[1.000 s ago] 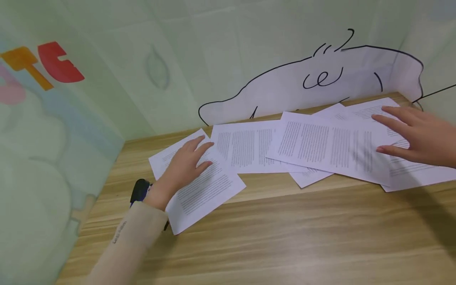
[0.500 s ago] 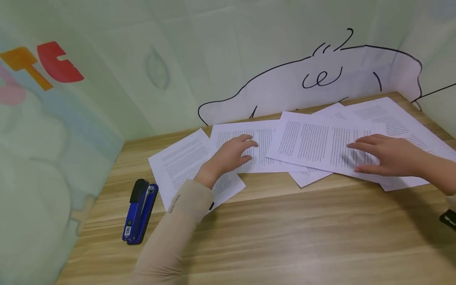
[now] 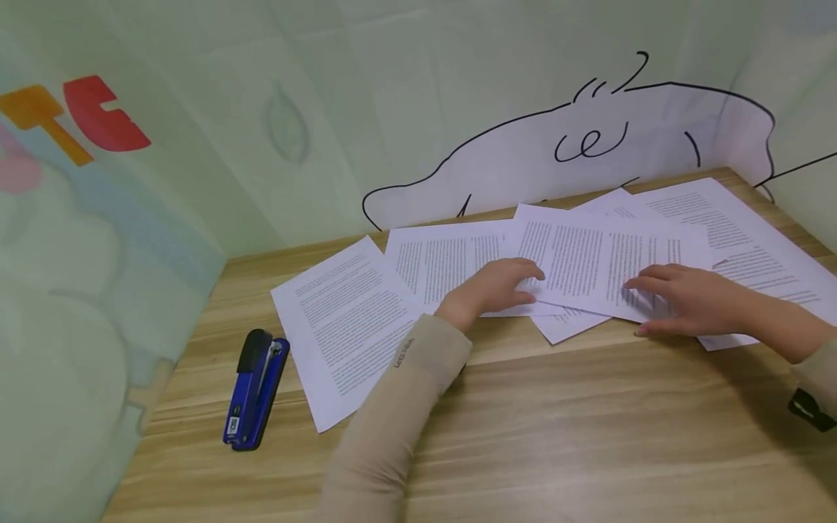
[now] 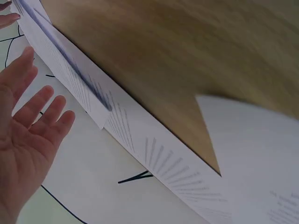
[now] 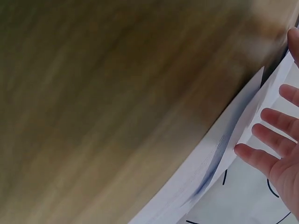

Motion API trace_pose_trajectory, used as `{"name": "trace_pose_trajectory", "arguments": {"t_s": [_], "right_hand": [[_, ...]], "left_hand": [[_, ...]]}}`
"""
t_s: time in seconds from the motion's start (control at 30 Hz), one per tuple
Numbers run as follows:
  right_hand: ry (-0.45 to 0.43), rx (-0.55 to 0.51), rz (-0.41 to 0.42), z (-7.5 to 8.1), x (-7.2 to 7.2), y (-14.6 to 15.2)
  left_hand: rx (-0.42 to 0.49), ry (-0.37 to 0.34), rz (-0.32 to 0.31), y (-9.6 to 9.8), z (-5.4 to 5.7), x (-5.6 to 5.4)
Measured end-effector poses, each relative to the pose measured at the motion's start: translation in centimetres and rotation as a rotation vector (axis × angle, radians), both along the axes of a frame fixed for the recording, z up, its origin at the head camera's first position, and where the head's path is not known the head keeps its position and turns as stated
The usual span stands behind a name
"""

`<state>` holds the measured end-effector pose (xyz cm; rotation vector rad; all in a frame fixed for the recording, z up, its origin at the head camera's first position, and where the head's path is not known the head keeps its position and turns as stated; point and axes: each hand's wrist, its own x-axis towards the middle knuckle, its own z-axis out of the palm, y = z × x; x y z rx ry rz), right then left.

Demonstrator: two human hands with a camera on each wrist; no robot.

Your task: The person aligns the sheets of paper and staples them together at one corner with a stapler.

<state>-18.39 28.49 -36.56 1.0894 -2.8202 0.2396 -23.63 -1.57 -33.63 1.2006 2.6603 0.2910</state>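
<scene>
Several printed sheets lie along the back of the table. The topmost sheet (image 3: 578,254) overlaps a sheet to its left (image 3: 445,269), a partly hidden one beneath (image 3: 565,328), and a sheet on the right (image 3: 752,240). Above the topmost sheet's left end is my left hand (image 3: 500,285), fingers loosely extended and holding nothing in the left wrist view. My right hand (image 3: 693,299) hovers over or touches that sheet's right part; contact cannot be made out. Its fingers are spread in the right wrist view. Another sheet (image 3: 340,327) lies at the left, partly behind my left sleeve.
A blue stapler with a black top (image 3: 255,392) lies on the wooden table (image 3: 556,436), left of the leftmost sheet. Behind the table's back edge hangs a pale green printed curtain or wall covering (image 3: 379,131).
My left hand has moved right from the leftmost sheet to the topmost sheet, uncovering the stapler. My right hand has come left and down from the right sheet. The papers lie as before.
</scene>
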Motion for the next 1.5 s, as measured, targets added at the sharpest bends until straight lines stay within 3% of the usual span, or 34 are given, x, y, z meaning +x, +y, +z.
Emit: {"name": "trace_pose_trajectory", "arguments": {"t_s": [0.2,0.43,0.63,0.77,0.87,1.2,1.37,1.5], "right_hand": [[-0.007,0.013,-0.007,-0.1,0.2,-0.3],[-0.006,0.003,-0.002,-0.1,0.0,-0.5],[0.074,-0.059,0.087,0.1,-0.2,-0.5],[0.170,-0.122,0.213,0.5,-0.4,-0.6],[0.257,-0.139,0.260,0.8,-0.6,-0.8],[0.398,-0.155,0.256,2.7,-0.3,-1.0],[0.461,-0.167,0.253,3.7,0.0,-1.0],[0.472,-0.173,0.203,5.2,0.4,-0.5]], "left_hand": [[-0.036,-0.050,-0.028,1.9,-1.0,0.2],[-0.016,-0.020,-0.069,3.0,-1.4,0.7],[-0.030,0.080,-0.122,3.7,-1.3,1.1],[-0.046,0.147,-0.139,4.2,-1.1,1.3],[-0.058,0.213,-0.133,4.5,-0.9,1.5],[-0.038,0.505,-0.123,5.7,0.1,2.2],[-0.019,0.562,-0.120,5.7,1.0,2.6],[0.033,0.628,-0.101,5.0,2.2,2.8]]}}
